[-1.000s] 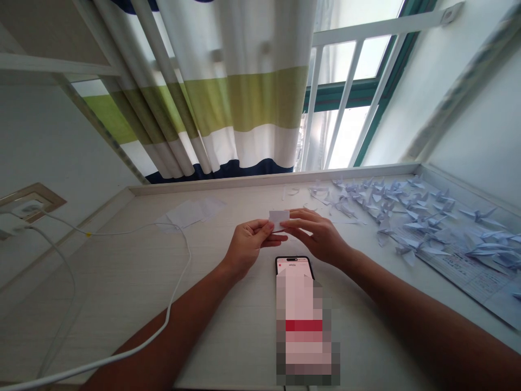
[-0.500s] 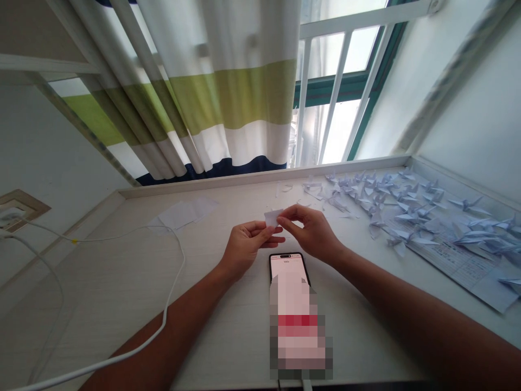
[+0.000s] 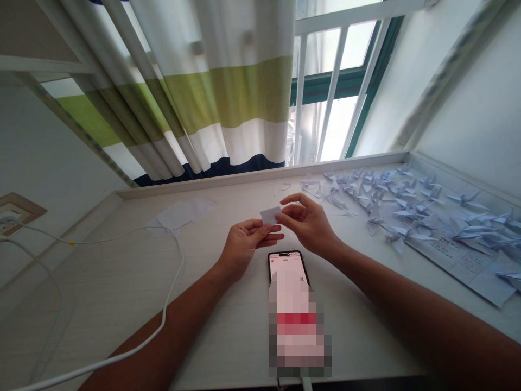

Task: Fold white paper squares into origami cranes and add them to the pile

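A small folded piece of white paper (image 3: 269,215) is held up between my two hands, above the tabletop and just beyond the phone (image 3: 286,260). My left hand (image 3: 248,241) pinches its lower left part between thumb and fingers, with the other fingers stretched out beneath. At the right edge of the paper, the thumb of my right hand (image 3: 307,220) presses against it, while the index finger is lifted and curved above. The phone lies face up with its screen lit, mostly blurred out.
Many folded paper cranes (image 3: 407,201) cover the right side of the desk, some on a printed sheet (image 3: 468,266). Flat paper sheets (image 3: 183,213) lie at the left. Paper scraps (image 3: 312,187) sit toward the back. A white cable (image 3: 175,271) crosses my left forearm.
My right index finger has lifted off the paper and opened upward. The paper now shows a wider face and has turned slightly. The view has shifted a little.
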Demonstrator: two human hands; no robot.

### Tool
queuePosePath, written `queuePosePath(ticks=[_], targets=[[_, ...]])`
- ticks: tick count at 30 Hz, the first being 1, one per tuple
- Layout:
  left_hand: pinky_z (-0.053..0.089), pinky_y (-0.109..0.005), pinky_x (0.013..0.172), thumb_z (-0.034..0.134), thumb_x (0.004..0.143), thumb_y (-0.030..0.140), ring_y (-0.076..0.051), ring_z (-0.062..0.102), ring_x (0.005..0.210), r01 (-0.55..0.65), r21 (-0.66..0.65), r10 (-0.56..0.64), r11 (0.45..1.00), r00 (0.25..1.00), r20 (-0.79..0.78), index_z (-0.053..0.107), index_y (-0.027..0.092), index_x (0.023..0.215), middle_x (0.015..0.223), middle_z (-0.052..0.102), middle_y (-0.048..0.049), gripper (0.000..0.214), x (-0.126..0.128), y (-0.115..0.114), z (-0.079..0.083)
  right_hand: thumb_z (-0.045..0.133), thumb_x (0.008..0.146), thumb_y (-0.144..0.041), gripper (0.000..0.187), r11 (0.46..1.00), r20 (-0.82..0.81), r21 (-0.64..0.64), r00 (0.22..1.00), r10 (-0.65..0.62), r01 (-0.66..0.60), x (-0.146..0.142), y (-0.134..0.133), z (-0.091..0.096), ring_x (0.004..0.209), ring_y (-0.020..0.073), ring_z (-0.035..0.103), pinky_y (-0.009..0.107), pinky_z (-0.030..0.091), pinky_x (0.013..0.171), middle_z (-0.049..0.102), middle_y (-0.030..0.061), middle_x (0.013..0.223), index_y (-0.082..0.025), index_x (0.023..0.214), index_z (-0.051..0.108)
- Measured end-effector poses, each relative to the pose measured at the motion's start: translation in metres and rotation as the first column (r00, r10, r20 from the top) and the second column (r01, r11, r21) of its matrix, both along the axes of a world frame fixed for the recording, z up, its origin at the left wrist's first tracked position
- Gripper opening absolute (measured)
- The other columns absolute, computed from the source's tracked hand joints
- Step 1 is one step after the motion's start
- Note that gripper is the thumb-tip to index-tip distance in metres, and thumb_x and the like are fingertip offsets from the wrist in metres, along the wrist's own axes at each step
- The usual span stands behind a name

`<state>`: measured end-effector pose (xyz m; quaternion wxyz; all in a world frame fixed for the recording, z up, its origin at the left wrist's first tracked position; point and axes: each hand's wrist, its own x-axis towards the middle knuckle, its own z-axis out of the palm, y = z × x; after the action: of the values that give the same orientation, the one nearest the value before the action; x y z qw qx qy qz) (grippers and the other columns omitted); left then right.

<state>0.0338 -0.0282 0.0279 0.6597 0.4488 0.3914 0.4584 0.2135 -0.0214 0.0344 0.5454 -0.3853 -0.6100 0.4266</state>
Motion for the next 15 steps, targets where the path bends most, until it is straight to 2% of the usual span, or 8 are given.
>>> queuePosePath(ticks=[2,5,9,12,15], targets=[[0.063,-0.033,0.081,0.084,0.080,0.036,-0.024,0.079,0.089,-0.014,-0.014,0.015,1.000,1.000,0.023,0.075,0.011,0.096,0.103,0.080,-0.0148,0.031,-0.001,0.001,0.000,0.071,0.090,-0.037,0.029,0.998,-0.077,-0.059,0.997,0.028,-0.033,0.002,0.001,0.001,0.082,0.0197,0.074,0.041,0.061,0.082,0.077,0.0044,0.087,-0.020,0.111,0.063],[0.062,-0.029,0.079,0.083,0.082,0.036,-0.023,0.079,0.089,-0.036,-0.037,0.038,0.999,0.998,0.044,0.074,0.011,0.096,0.107,0.079,-0.0149,0.030,-0.002,0.004,-0.001,0.063,0.094,-0.036,0.025,0.994,-0.095,-0.098,0.995,0.039,-0.048,0.005,0.002,0.002,0.088,0.0197,0.074,0.044,0.060,0.089,0.077,0.0070,0.092,-0.017,0.108,0.070],[0.062,-0.028,0.075,0.082,0.083,0.038,-0.023,0.079,0.090,-0.012,-0.056,0.015,0.998,0.998,0.054,0.073,0.013,0.101,0.111,0.078,-0.0146,0.033,-0.004,0.005,-0.002,0.073,0.086,-0.034,0.020,0.996,0.051,-0.078,0.998,0.043,-0.039,0.003,0.002,0.002,0.087,0.0194,0.072,0.040,0.059,0.087,0.077,0.0064,0.093,-0.017,0.098,0.076],[0.062,-0.029,0.075,0.082,0.083,0.041,-0.025,0.079,0.091,0.072,-0.065,-0.069,0.995,0.997,0.043,0.073,0.013,0.104,0.116,0.077,-0.0154,0.036,-0.003,0.003,-0.001,0.075,0.085,-0.038,0.020,0.996,0.076,-0.059,0.995,0.067,-0.062,-0.003,-0.001,0.002,0.083,0.0196,0.072,0.037,0.060,0.081,0.077,0.0056,0.089,-0.018,0.090,0.075],[0.062,-0.030,0.075,0.083,0.081,0.044,-0.026,0.079,0.089,0.113,-0.064,-0.111,0.992,0.993,0.028,0.072,0.013,0.102,0.118,0.077,-0.0161,0.039,-0.001,0.001,-0.001,0.075,0.085,-0.040,0.022,0.999,0.102,-0.030,0.995,0.021,-0.018,-0.008,-0.004,0.001,0.077,0.0185,0.070,0.033,0.059,0.075,0.075,0.0041,0.081,-0.018,0.081,0.074]])
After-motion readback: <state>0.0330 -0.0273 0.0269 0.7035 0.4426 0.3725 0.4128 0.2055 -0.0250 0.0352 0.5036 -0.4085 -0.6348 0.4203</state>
